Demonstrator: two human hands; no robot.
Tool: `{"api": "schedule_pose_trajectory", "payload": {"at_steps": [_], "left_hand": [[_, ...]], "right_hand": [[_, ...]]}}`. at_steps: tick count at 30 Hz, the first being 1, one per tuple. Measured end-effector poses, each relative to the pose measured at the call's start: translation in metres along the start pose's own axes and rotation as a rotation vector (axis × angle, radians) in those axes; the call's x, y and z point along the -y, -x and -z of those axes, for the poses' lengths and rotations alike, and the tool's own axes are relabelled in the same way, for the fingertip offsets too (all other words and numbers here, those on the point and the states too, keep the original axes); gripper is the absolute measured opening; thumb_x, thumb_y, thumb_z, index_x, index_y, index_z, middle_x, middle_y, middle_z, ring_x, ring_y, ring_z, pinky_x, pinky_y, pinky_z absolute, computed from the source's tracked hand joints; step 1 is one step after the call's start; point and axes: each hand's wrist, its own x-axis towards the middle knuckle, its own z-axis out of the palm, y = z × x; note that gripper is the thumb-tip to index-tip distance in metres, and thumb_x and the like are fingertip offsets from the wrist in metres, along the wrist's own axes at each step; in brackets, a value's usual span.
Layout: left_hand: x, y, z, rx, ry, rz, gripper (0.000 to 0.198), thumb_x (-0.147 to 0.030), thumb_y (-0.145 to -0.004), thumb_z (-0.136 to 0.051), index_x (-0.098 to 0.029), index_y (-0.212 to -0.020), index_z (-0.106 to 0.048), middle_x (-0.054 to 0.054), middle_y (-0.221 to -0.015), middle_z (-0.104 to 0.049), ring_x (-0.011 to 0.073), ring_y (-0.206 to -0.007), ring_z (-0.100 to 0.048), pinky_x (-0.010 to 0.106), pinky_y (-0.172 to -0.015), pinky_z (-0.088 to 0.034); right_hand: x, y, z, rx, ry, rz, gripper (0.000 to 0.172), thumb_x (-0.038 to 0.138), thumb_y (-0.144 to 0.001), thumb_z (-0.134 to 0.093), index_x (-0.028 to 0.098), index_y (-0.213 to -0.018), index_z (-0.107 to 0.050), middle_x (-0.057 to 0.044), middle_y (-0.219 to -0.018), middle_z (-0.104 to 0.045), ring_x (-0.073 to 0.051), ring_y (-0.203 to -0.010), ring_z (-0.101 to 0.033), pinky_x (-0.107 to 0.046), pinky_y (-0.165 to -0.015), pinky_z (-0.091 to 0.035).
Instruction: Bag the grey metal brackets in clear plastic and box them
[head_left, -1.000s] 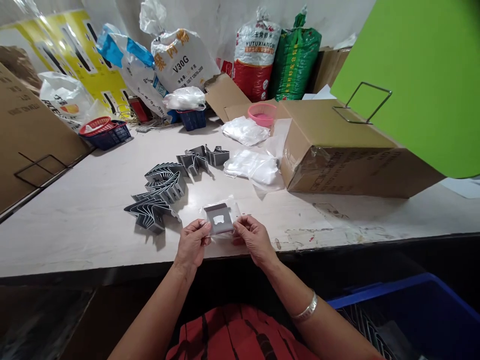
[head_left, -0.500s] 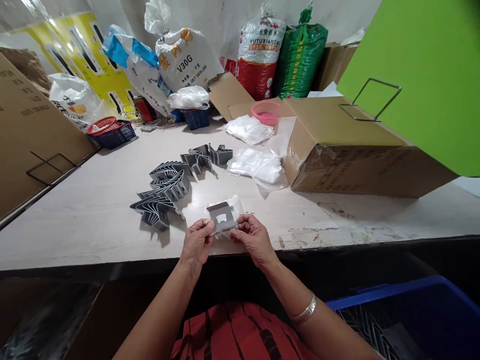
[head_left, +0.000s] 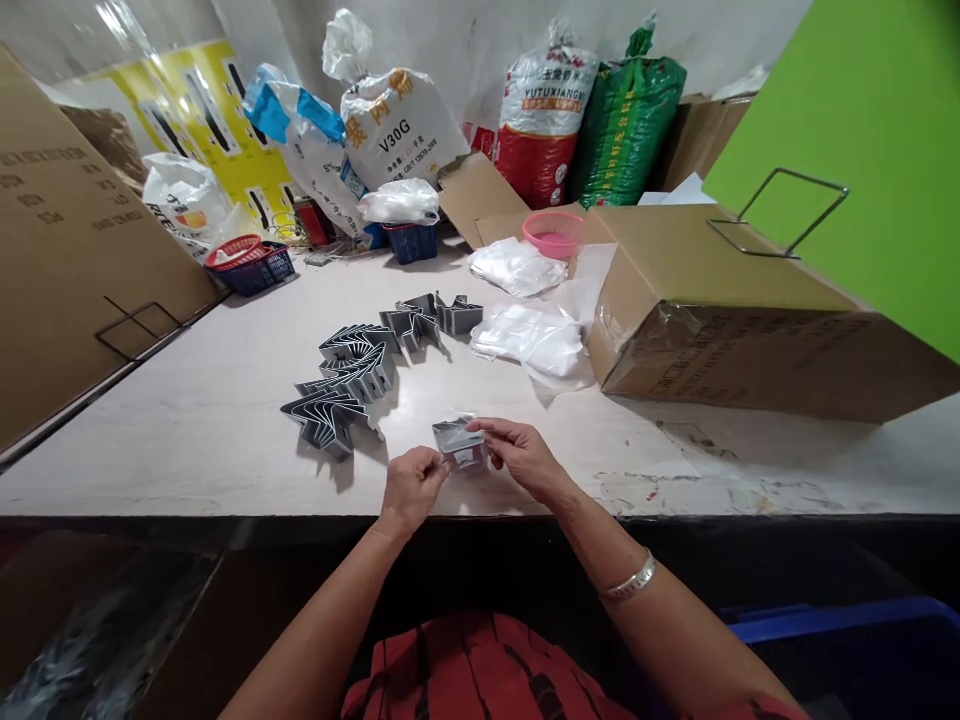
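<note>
A clear plastic bag (head_left: 469, 460) with a folded grey card (head_left: 452, 436) in it is between my hands, near the table's front edge. My left hand (head_left: 411, 488) is closed, its thumb and fingers pinching the bag's lower left edge. From the other side, my right hand (head_left: 523, 458) grips the bag's right part, index finger lying across the top of the grey card. Rows of nested, folded grey cards (head_left: 358, 365) stand on edge on the table to the left and beyond my hands.
Piles of clear plastic bags (head_left: 529, 340) lie past my right hand. A cardboard box (head_left: 750, 350) with a wire handle stands at the right, a larger carton (head_left: 67, 260) at the left. Behind are a pink basket (head_left: 553, 232), blue baskets (head_left: 411, 243) and full sacks (head_left: 544, 130).
The bag has tipped from facing me to lying flatter. My right index finger has moved onto its top. The whole view has shifted slightly, with the table things appearing farther right.
</note>
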Motion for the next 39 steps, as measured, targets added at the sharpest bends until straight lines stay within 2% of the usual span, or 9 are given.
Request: {"api": "schedule_pose_trajectory", "payload": {"at_steps": [3,6,10,20,25,31,34,37,39], "left_hand": [[-0.002,-0.002,0.002,-0.011,0.193,0.200,0.024,-0.031,-0.066,-0.058,-0.017,-0.048,-0.052,-0.004,-0.038,-0.039,0.0082,-0.039,-0.034,0.021,-0.041,-0.027],[-0.006,-0.002,0.002,-0.174,0.162,0.045,0.022,-0.029,-0.067,-0.059,-0.017,-0.050,-0.054,-0.003,-0.045,-0.044,0.0087,-0.046,-0.039,0.021,-0.048,-0.032],[-0.009,-0.002,-0.001,-0.287,0.080,-0.132,0.018,-0.027,-0.071,-0.057,-0.017,-0.057,-0.058,-0.002,-0.054,-0.050,0.0100,-0.055,-0.044,0.021,-0.054,-0.036],[-0.016,0.000,0.005,-0.352,-0.004,-0.206,0.018,-0.025,-0.071,-0.055,-0.016,-0.055,-0.054,-0.004,-0.051,-0.048,0.0077,-0.049,-0.042,0.019,-0.050,-0.034],[-0.027,0.001,0.011,-0.413,0.087,-0.170,0.018,-0.024,-0.071,-0.057,-0.016,-0.055,-0.052,-0.006,-0.049,-0.043,0.0064,-0.046,-0.038,0.019,-0.047,-0.033],[-0.039,0.002,0.017,-0.351,0.302,-0.077,0.018,-0.025,-0.070,-0.060,-0.016,-0.056,-0.051,-0.007,-0.047,-0.043,0.0050,-0.042,-0.038,0.018,-0.043,-0.033],[-0.040,0.008,0.025,-0.129,0.472,-0.014,0.013,-0.026,-0.070,-0.060,-0.015,-0.065,-0.053,-0.005,-0.049,-0.048,0.0065,-0.043,-0.044,0.020,-0.045,-0.039],[-0.031,0.021,0.029,0.143,0.401,-0.150,0.025,-0.021,-0.066,-0.064,-0.014,-0.089,-0.055,0.000,-0.067,-0.056,0.0107,-0.060,-0.053,0.025,-0.058,-0.046],[-0.019,0.029,0.024,0.146,0.192,-0.303,0.023,-0.017,-0.070,-0.059,-0.016,-0.092,-0.055,0.000,-0.072,-0.055,0.0106,-0.065,-0.052,0.025,-0.062,-0.046]], "right_hand": [[-0.002,-0.003,0.010,0.069,0.370,0.212,0.025,0.021,-0.075,-0.045,0.018,-0.089,-0.065,-0.002,-0.074,-0.057,-0.011,-0.062,-0.051,-0.027,-0.061,-0.041],[0.000,-0.005,0.011,0.013,0.562,0.287,0.022,0.018,-0.076,-0.043,0.017,-0.085,-0.063,-0.004,-0.076,-0.058,-0.015,-0.069,-0.053,-0.030,-0.067,-0.042],[0.007,-0.003,-0.001,-0.194,0.549,0.290,0.017,0.023,-0.081,-0.041,0.018,-0.072,-0.055,-0.002,-0.067,-0.055,-0.013,-0.063,-0.052,-0.026,-0.061,-0.042],[0.017,0.000,-0.016,-0.261,0.803,0.650,0.019,0.014,-0.084,-0.037,0.017,-0.074,-0.053,-0.002,-0.065,-0.050,-0.012,-0.060,-0.047,-0.022,-0.055,-0.038],[0.023,-0.007,-0.020,-0.363,0.866,0.667,0.020,0.014,-0.084,-0.036,0.017,-0.073,-0.052,-0.002,-0.064,-0.050,-0.013,-0.060,-0.046,-0.023,-0.054,-0.037],[0.032,-0.006,-0.023,-0.272,0.628,0.500,0.017,0.022,-0.084,-0.041,0.017,-0.073,-0.053,0.000,-0.065,-0.050,-0.011,-0.057,-0.048,-0.024,-0.054,-0.041],[0.037,0.006,-0.016,-0.074,0.407,0.331,0.015,0.024,-0.083,-0.042,0.017,-0.081,-0.055,0.001,-0.069,-0.052,-0.009,-0.055,-0.051,-0.023,-0.053,-0.045],[0.035,0.023,-0.008,0.198,0.380,0.324,0.018,0.019,-0.080,-0.047,0.019,-0.096,-0.054,-0.001,-0.079,-0.055,-0.011,-0.067,-0.056,-0.024,-0.060,-0.048],[0.028,0.031,-0.005,0.226,0.508,0.440,0.020,0.015,-0.080,-0.048,0.019,-0.097,-0.056,-0.002,-0.081,-0.054,-0.011,-0.069,-0.054,-0.024,-0.061,-0.047]]}}
